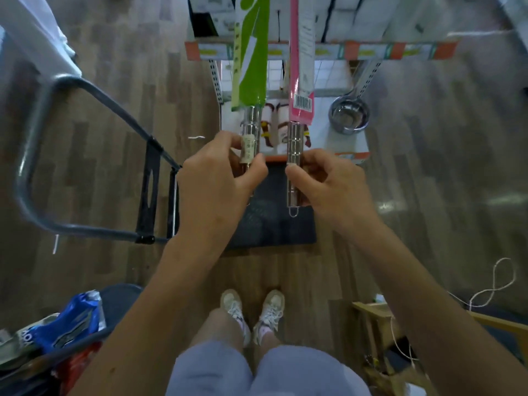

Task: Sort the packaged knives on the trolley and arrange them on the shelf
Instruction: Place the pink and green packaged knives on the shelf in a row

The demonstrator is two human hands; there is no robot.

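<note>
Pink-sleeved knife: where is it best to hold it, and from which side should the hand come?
Take the pink-sleeved knife by its bare ribbed steel handle, from the right side, as the right hand grips it now. The blade end sits inside the sleeve, pointing away. The green-sleeved knife crowds its left.

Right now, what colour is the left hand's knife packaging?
Green packaging with a white streak; head view.

Softly and evenly lit from overhead, moderately bright, with only faint shadows. Pale glare on the wooden floor [503, 200] at right and inside the steel ladle [349, 115]. Heavily bent by wide-angle distortion toward the edges, smeared in the corners, slightly blurred throughout.
</note>
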